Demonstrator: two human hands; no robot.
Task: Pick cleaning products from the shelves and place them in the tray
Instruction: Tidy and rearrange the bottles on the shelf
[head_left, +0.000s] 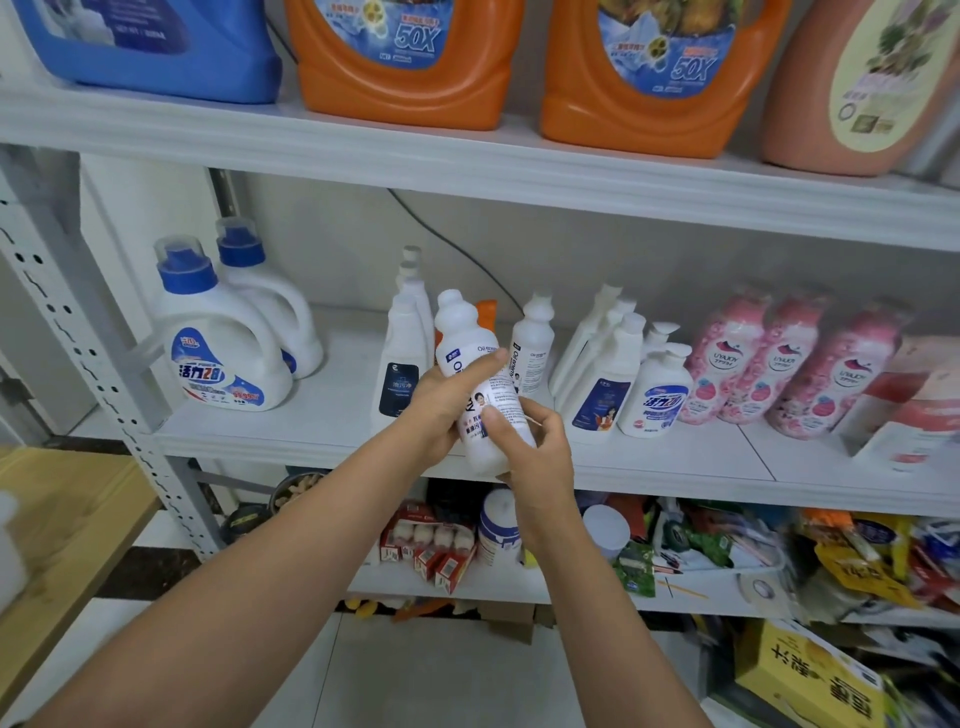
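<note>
Currently: the white bottle (496, 397) is off the middle shelf (675, 467) and held in the air just in front of its front edge. It is tilted, cap up and to the left, label toward me. The left hand (441, 400) wraps the upper body from the left, with one finger laid across the label. The right hand (535, 452) grips the lower end, thumb pressed on the label. Both hands are closed round the bottle.

Step, as I judge it: the pick is done and the carry to the tray is next. The tray is not in view. A wooden surface (62, 519) shows at lower left, but I cannot tell whether the tray sits there.

Note for doing it well: settle the bottle into one firm mid-body grip and keep the cap uppermost. Draw it straight back toward me before any swing, so the base clears the shelf lip.

Clearances: a twin bottle (532, 348) stands just behind, on the right. A white spray bottle (402, 364) stands just behind the left hand. Either would probably tip if brushed. The upper shelf board (467, 166) is well above. The perforated upright (93, 364) stands between the shelf bay and the wooden surface, so a leftward path should pass in front of it. The open floor (441, 675) below the forearms gives free room.
</note>
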